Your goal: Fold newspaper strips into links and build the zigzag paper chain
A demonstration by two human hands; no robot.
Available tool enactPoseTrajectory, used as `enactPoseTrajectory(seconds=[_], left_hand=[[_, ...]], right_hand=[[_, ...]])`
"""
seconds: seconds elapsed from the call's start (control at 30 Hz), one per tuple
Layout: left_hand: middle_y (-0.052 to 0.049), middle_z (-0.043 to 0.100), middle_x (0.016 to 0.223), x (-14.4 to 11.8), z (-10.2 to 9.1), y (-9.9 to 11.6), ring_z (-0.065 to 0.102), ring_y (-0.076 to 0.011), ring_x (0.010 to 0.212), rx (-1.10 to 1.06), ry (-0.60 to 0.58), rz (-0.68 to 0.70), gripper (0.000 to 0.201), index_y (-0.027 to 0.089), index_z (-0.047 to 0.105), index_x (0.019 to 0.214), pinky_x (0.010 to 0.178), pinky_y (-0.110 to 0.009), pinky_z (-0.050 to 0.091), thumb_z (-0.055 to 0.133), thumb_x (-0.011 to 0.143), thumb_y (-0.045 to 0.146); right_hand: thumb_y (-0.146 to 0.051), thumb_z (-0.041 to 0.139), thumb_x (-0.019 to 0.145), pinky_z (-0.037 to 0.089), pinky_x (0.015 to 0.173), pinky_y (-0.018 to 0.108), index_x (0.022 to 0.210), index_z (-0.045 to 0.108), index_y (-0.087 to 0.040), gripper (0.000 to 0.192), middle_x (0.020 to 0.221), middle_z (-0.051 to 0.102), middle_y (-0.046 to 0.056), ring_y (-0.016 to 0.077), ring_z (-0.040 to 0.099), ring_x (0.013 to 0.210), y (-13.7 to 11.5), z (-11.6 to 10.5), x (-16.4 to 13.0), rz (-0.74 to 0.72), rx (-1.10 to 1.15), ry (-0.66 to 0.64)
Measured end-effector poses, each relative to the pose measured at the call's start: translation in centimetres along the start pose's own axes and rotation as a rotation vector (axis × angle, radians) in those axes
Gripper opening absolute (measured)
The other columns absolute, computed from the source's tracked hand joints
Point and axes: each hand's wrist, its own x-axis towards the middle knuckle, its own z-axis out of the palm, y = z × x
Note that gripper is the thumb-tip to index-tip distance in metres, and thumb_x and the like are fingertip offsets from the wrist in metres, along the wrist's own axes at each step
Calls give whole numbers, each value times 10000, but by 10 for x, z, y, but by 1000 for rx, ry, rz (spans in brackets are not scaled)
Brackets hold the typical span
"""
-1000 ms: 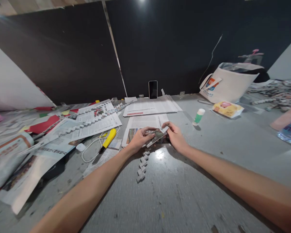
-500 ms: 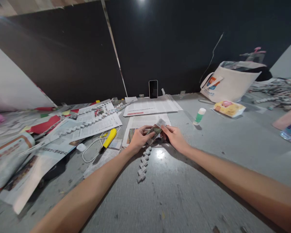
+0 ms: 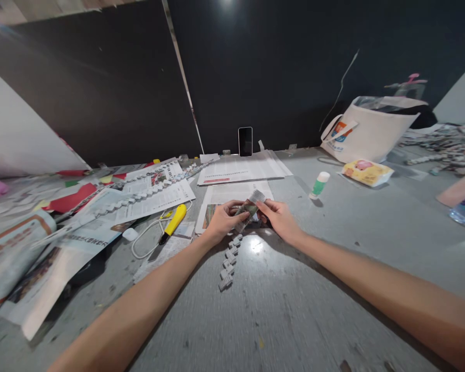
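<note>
A yellow utility knife [image 3: 173, 223] lay left of centre, a glue stick [image 3: 318, 185] right; both hands, left hand [image 3: 222, 221] and right hand [image 3: 279, 219], pinched a folded newspaper strip [image 3: 249, 208] mid-frame.

A grey table [image 3: 279, 310] carries it all: newspapers [image 3: 155, 199] spread over the left side, more sheets [image 3: 242, 168] at the back, and a paper chain [image 3: 229, 261] lying on bare table at centre. Left of centre lie a yellow knife [image 3: 173, 221] and a white cable [image 3: 143, 240], with red paper [image 3: 72, 198] beyond. A phone [image 3: 245, 141] stands at the far edge, a glue stick [image 3: 318, 185] to the right, then a tissue pack [image 3: 367, 172] and a white bag [image 3: 366, 129].
</note>
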Motion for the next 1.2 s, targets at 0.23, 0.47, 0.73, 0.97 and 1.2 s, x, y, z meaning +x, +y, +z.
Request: enactPoseTrajectory(seconds=[0.23, 0.47, 0.73, 0.97, 1.2], left_hand=[[-138, 794, 1064, 1, 1, -1, 747, -215, 877, -44, 0, -18, 590, 135, 721, 1209, 789, -323, 560, 909, 744, 446], [-123, 794, 1027, -1, 0, 2, 745, -216, 865, 27, -7, -13, 554, 143, 724, 1179, 777, -326, 557, 896, 758, 458], [-133, 791, 1068, -1, 1, 3, 747, -228, 892, 38, -7, -7, 539, 148, 725, 1167, 817, -355, 569, 892, 759, 457], [-124, 792, 1052, 0, 0, 2, 740, -214, 888, 67, 2, -6, 555, 143, 721, 1179, 772, -308, 546, 892, 759, 462], [-78, 768, 841, -1, 3, 1, 712, -182, 711, -21, -19, -58, 571, 139, 706, 1140, 672, -287, 539, 859, 779, 554]], right_hand=[[-700, 620, 947, 339, 604, 336, 617, 567, -229, 577, 606, 520, 15, 163, 435, 609, -1, 0, -1, -8, -17, -1], [-717, 605, 950, 328, 607, 333, 616, 568, -225, 595, 602, 521, 8, 161, 445, 602, -2, -1, -1, 4, -24, 1], [-738, 605, 935, 350, 613, 341, 615, 567, -228, 603, 605, 526, 11, 162, 440, 596, -3, -1, -1, 15, -27, 0], [-723, 607, 941, 355, 595, 331, 596, 568, -224, 609, 582, 504, 4, 153, 430, 571, -2, -1, -2, -18, -47, 25], [-716, 638, 928, 309, 521, 301, 623, 579, -227, 579, 567, 476, -11, 135, 383, 532, 2, 0, 0, 1, 53, 189]])
